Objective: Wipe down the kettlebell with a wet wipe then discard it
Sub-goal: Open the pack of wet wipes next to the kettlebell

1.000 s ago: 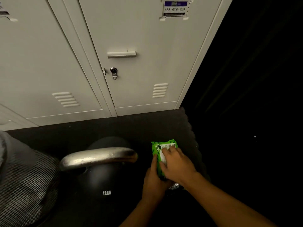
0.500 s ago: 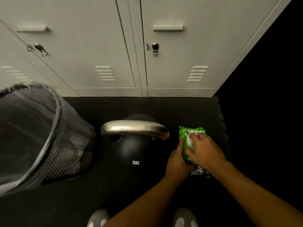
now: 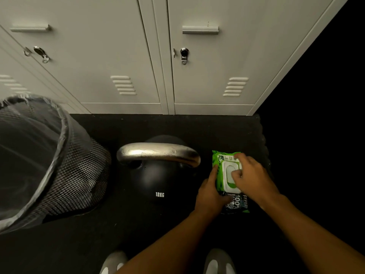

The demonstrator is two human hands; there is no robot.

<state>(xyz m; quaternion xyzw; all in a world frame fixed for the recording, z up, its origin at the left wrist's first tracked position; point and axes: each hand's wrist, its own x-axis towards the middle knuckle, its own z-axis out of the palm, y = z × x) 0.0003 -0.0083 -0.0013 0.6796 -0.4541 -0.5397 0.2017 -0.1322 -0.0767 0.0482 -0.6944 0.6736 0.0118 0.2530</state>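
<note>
Bin: a black mesh waste bin point(image 3: 79, 175) with a grey liner stands at the far left on the dark floor mat point(image 3: 217, 131), just beside the kettlebell.
Lockers: pale grey lockers point(image 3: 118, 56) run along the back, doors closed, with the mat butting up to their base.
Kettlebell: the black kettlebell point(image 3: 158, 180), marked 12KG, sits upright mid-mat, its worn silver handle point(image 3: 158, 153) running crosswise on top.
Left hand: the left hand point(image 3: 209, 194) curls around the near left edge of the wipes pack, gripping it in place.
Wipes pack: the green wet wipe pack point(image 3: 218, 165) lies flat on the mat just right of the kettlebell, white lid flap point(image 3: 227, 178) facing up.
Right hand: the right hand point(image 3: 254, 178) rests over the pack, fingers bent onto the flap; whether they pinch anything I cannot tell.
Shoes: two grey shoe tips point(image 3: 114, 262) show at the bottom edge.
</note>
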